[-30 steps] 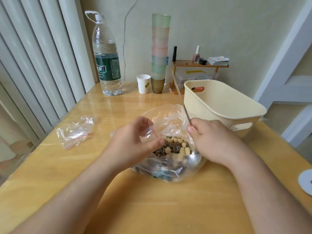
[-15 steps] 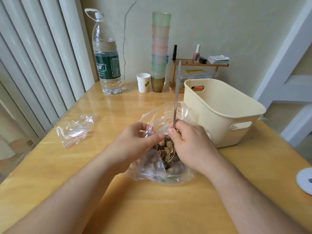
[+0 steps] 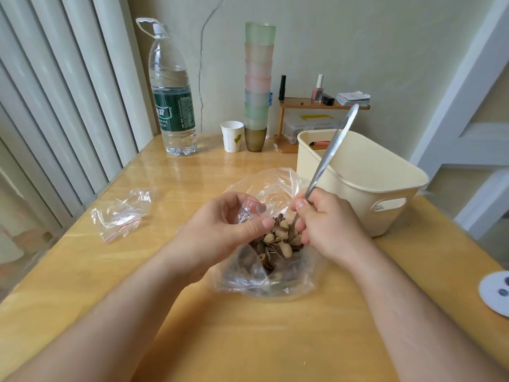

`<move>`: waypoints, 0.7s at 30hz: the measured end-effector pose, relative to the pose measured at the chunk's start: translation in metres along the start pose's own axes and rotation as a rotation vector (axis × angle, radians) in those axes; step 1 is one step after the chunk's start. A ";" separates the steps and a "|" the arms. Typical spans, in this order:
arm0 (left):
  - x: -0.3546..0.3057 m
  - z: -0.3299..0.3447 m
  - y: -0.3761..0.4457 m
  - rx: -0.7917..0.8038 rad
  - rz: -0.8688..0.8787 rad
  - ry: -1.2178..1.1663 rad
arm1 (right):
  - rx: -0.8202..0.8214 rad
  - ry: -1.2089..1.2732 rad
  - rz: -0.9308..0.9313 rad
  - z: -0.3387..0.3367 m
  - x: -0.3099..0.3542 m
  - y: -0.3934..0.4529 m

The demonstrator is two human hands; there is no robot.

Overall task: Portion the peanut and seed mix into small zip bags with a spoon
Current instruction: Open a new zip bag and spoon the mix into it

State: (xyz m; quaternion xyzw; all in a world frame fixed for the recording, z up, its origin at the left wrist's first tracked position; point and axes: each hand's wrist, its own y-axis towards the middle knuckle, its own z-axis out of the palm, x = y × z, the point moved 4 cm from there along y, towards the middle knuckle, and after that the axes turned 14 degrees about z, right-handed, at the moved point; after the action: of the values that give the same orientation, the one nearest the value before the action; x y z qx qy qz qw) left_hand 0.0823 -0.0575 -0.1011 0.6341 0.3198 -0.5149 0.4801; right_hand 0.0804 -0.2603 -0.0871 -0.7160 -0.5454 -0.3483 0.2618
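- Centrally, a wooden table (image 3: 165, 271) fills the room's foreground, seen from over a person's forearms.
- Cream plastic basket (image 3: 366, 172) stands at the right, just behind the hands.
- Large water bottle (image 3: 172, 106) stands upright at the far left edge.
- Big clear bag (image 3: 275, 277) of peanut and seed mix (image 3: 278, 244) lies between the hands.
- Left hand (image 3: 217, 235) pinches a small zip bag (image 3: 252, 213) over the mix.
- Right hand (image 3: 327, 227) is closed around a metal spoon (image 3: 330, 153), its handle tilting up toward the basket and its bowl down at the mix.
- Spare empty zip bags (image 3: 121, 213) lie well apart, left.
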 end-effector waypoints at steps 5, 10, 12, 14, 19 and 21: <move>0.004 -0.012 0.002 0.009 0.003 0.338 | -0.102 0.022 -0.062 -0.015 0.000 0.004; 0.004 -0.019 0.003 -0.003 0.057 0.828 | -0.173 0.086 -0.137 -0.023 0.004 0.000; 0.000 -0.015 0.003 0.002 0.125 0.900 | -0.226 0.091 -0.189 -0.027 0.007 -0.003; 0.001 -0.012 0.003 -0.013 0.167 0.888 | -0.272 0.102 -0.248 -0.031 0.012 -0.008; 0.004 -0.006 0.002 -0.076 0.227 0.802 | -0.310 0.148 -0.351 -0.035 0.021 -0.018; 0.005 -0.003 0.003 -0.106 0.221 0.780 | -0.328 0.139 -0.393 -0.034 0.024 -0.021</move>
State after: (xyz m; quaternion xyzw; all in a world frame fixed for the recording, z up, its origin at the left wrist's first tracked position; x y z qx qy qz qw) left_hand 0.0873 -0.0556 -0.1053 0.7866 0.4341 -0.1639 0.4074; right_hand 0.0567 -0.2659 -0.0479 -0.6035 -0.5911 -0.5245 0.1063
